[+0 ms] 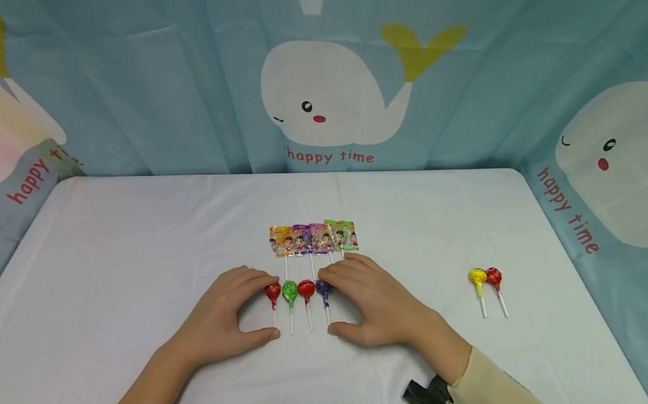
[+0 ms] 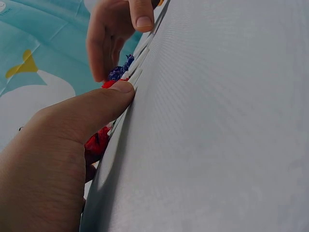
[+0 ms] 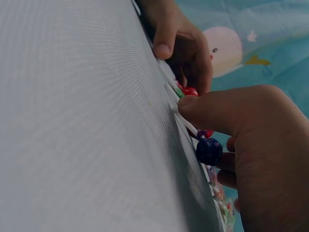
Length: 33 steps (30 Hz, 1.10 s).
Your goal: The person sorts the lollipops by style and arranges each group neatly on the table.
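Four kinds of mark aside, several round lollipops lie side by side in a row on the white tablecloth in the head view. From left they are a red lollipop (image 1: 273,291), a green lollipop (image 1: 290,291), another red lollipop (image 1: 307,289) and a purple lollipop (image 1: 323,288). My left hand (image 1: 214,324) curves about the row's left end, fingertips at the first red head and thumb by its stick's end. At the other end, my right hand (image 1: 380,299) has its fingertips at the purple head (image 3: 209,152), thumb near the stick. Neither hand visibly lifts a lollipop.
Just behind the row lie several flat lollipops in printed wrappers (image 1: 312,238), overlapping, sticks toward me. Off to the right are a yellow lollipop (image 1: 478,278) and a red one (image 1: 493,277), side by side. A blue whale-print curtain (image 1: 186,96) hangs beyond the table's back edge.
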Motion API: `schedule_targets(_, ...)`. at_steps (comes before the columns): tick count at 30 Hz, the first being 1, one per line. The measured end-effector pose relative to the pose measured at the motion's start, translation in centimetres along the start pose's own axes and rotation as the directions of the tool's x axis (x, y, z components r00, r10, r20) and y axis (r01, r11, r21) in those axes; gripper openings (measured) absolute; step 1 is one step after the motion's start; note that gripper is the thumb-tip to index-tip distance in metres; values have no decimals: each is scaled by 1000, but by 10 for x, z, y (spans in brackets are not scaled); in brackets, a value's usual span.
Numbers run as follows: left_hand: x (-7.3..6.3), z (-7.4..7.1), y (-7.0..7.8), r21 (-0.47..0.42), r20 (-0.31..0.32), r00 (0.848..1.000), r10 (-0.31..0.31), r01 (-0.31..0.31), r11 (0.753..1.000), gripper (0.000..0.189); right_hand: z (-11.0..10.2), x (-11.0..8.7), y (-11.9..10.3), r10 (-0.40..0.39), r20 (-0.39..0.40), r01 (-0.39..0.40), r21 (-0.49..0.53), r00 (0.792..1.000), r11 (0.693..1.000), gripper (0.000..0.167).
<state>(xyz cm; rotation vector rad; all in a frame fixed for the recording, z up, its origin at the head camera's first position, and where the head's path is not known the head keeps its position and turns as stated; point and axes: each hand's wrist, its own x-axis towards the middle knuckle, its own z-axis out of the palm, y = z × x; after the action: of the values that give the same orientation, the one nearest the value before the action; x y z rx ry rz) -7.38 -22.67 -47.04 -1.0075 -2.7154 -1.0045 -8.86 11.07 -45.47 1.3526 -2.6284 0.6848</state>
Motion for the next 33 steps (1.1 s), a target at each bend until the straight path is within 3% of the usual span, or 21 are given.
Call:
schedule_targets(15,0,-3,1,15,-1,1000,-4,4,1000,81,-8,-7,-7,-28,-27,27,-16,999,999,76)
schedule_targets(22,0,-3,0,16,-7,1000,1,-1,1000,80,-13,-16,-6,-24,-14,23,-68,1000,997,73)
schedule_targets(33,-1,1,0,5,-18,1000,21,-21,1000,81,-21,-30,-1,-27,-57,23,-77,998,997,74)
